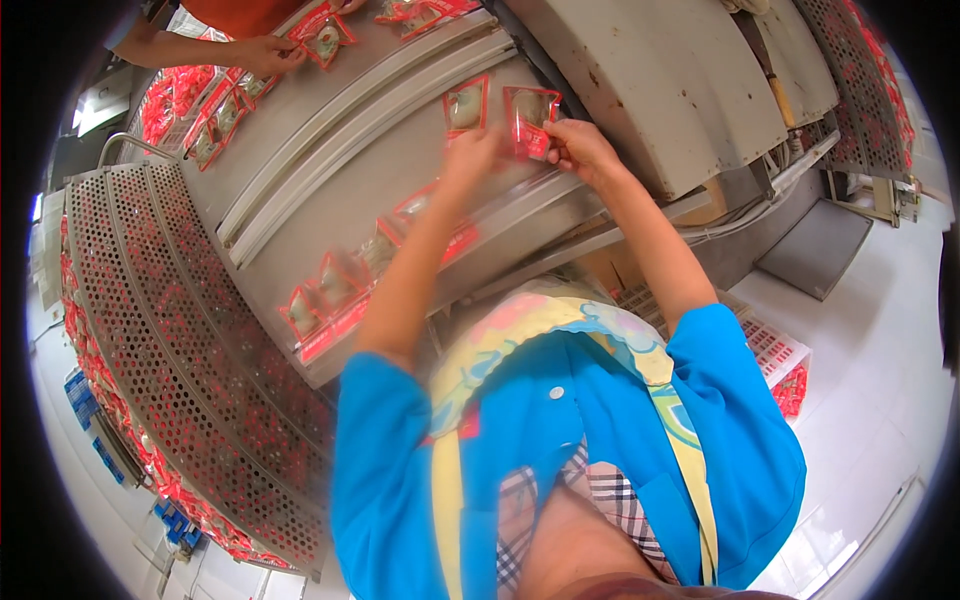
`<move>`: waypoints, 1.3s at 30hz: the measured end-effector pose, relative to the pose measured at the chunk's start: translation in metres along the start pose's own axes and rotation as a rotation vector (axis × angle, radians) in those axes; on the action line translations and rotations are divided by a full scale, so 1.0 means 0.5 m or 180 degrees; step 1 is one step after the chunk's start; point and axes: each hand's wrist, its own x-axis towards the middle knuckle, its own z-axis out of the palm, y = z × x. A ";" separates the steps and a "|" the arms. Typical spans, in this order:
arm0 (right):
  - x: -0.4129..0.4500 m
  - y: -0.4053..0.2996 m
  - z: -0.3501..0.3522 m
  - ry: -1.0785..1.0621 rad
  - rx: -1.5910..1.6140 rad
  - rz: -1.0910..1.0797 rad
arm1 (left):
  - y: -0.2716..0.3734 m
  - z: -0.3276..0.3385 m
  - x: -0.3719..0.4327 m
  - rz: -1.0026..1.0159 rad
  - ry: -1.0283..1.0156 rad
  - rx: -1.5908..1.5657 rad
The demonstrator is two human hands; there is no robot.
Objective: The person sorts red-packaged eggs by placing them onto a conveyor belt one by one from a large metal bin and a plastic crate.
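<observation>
My right hand grips the lower edge of a red and clear plastic packet with a pale, rounded item inside, at the upper middle of the metal work surface. To its left my left hand, blurred, is at the lower end of a second such packet; whether its fingers hold it cannot be told. Along the near edge, partly behind my left forearm, lies a row of similar packets, their red ends towards me.
Raised metal rails cross the surface. Opposite, a co-worker's hand holds a packet. Perforated metal bins with red packets stand left. A metal machine housing rises right; a plastic crate sits below.
</observation>
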 end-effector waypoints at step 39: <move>0.051 -0.093 0.040 -0.0120 -0.6064 -0.0575 | -0.002 0.068 -0.035 -0.0125 0.0371 0.2013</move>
